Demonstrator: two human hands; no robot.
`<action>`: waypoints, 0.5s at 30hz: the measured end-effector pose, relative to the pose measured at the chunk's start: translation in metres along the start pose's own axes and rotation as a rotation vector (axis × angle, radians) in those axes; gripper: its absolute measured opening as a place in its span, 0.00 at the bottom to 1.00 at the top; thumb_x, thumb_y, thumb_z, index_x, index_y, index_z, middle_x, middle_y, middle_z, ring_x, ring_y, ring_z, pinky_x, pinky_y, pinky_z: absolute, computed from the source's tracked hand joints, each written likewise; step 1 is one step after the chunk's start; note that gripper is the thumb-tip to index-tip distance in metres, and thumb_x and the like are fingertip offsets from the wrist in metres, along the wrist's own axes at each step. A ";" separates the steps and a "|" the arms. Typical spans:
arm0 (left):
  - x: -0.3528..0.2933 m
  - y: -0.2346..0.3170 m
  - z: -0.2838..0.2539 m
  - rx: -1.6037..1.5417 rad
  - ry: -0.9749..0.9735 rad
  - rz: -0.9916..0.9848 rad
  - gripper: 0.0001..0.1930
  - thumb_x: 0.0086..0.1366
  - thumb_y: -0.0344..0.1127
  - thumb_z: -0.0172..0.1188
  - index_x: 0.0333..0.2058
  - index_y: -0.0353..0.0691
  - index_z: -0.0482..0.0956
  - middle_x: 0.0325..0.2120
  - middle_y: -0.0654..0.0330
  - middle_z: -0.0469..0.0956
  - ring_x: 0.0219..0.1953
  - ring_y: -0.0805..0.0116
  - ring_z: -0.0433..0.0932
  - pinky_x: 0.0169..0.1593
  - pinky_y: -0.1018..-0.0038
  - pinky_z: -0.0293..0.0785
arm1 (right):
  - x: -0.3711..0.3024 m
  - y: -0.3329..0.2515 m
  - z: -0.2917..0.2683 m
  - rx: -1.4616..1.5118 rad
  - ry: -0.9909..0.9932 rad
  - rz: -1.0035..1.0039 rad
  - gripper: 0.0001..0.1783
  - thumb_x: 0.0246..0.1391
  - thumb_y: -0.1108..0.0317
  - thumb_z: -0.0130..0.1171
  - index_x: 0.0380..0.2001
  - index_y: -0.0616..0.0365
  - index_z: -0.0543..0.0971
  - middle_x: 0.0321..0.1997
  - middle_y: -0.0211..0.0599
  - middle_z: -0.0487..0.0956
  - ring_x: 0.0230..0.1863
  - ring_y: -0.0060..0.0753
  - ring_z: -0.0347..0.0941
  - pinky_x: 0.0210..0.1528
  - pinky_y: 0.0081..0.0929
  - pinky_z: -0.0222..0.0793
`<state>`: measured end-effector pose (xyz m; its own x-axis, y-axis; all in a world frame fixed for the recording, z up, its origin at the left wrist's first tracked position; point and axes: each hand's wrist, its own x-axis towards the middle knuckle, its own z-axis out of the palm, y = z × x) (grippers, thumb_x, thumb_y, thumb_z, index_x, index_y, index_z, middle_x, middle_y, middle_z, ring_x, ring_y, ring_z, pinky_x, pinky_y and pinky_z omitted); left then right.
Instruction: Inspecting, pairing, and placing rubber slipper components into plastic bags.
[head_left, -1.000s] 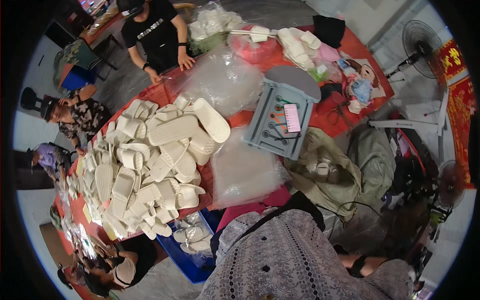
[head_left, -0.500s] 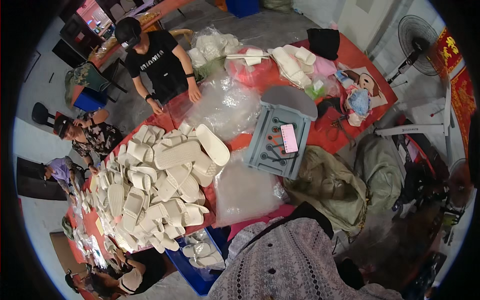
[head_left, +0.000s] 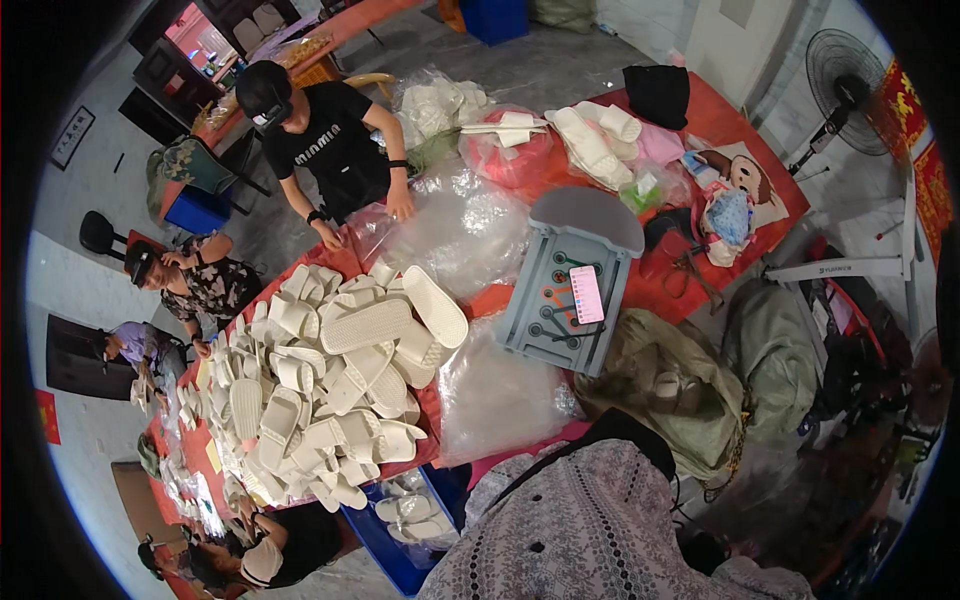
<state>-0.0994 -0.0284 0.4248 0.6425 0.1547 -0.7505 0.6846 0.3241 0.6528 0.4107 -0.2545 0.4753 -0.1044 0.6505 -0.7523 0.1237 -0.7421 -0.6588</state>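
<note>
Neither of my hands shows; my patterned grey garment (head_left: 560,520) fills the lower edge. Closest in front of it lies a flat stack of clear plastic bags (head_left: 500,400) on the red-covered table. To its left rises a large heap of off-white slippers (head_left: 365,328), tumbled at all angles, some soles up. Beyond the bags stands a grey plastic stand (head_left: 518,305) with tool shapes on its top. A phone with a lit pink screen (head_left: 587,295) rests on it. An open olive sack (head_left: 690,430) at the right holds a few pale pieces, perhaps slippers.
Across the table a person in black (head_left: 335,140) has both hands near more clear plastic (head_left: 465,230). Other people sit along the left. A blue crate (head_left: 375,530) with bagged slippers is below the table edge. A fan (head_left: 845,85) stands far right.
The whole view has shifted slightly, so things appear lower and farther right. Pale pieces inside the sack have come into sight. The person across has moved their hands over the plastic.
</note>
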 end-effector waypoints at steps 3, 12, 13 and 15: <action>-0.001 -0.001 -0.002 -0.017 0.008 0.000 0.17 0.65 0.35 0.61 0.51 0.36 0.78 0.37 0.57 0.83 0.37 0.71 0.78 0.41 0.71 0.74 | 0.001 -0.007 -0.005 -0.026 -0.013 0.005 0.21 0.62 0.54 0.55 0.50 0.57 0.80 0.43 0.43 0.81 0.46 0.39 0.76 0.46 0.40 0.69; -0.008 -0.006 -0.014 -0.070 0.032 -0.011 0.18 0.65 0.35 0.61 0.51 0.36 0.78 0.38 0.57 0.83 0.37 0.71 0.78 0.41 0.71 0.74 | 0.009 -0.027 -0.014 -0.096 -0.061 0.024 0.21 0.62 0.54 0.55 0.50 0.57 0.80 0.44 0.43 0.81 0.46 0.39 0.76 0.47 0.40 0.69; -0.009 -0.006 -0.016 -0.075 0.033 -0.013 0.18 0.65 0.35 0.62 0.51 0.36 0.78 0.38 0.57 0.83 0.37 0.71 0.78 0.41 0.71 0.74 | 0.010 -0.029 -0.015 -0.102 -0.066 0.026 0.21 0.62 0.55 0.55 0.50 0.57 0.80 0.44 0.43 0.81 0.46 0.39 0.76 0.47 0.40 0.69; -0.011 -0.006 -0.019 -0.084 0.035 -0.019 0.18 0.65 0.35 0.62 0.52 0.36 0.78 0.38 0.58 0.83 0.38 0.71 0.78 0.41 0.71 0.73 | 0.011 -0.033 -0.015 -0.112 -0.075 0.032 0.21 0.62 0.55 0.55 0.50 0.57 0.80 0.44 0.43 0.81 0.46 0.39 0.76 0.47 0.40 0.69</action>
<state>-0.1174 -0.0140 0.4269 0.6166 0.1798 -0.7665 0.6640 0.4044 0.6290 0.4207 -0.2201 0.4885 -0.1715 0.6095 -0.7740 0.2375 -0.7369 -0.6329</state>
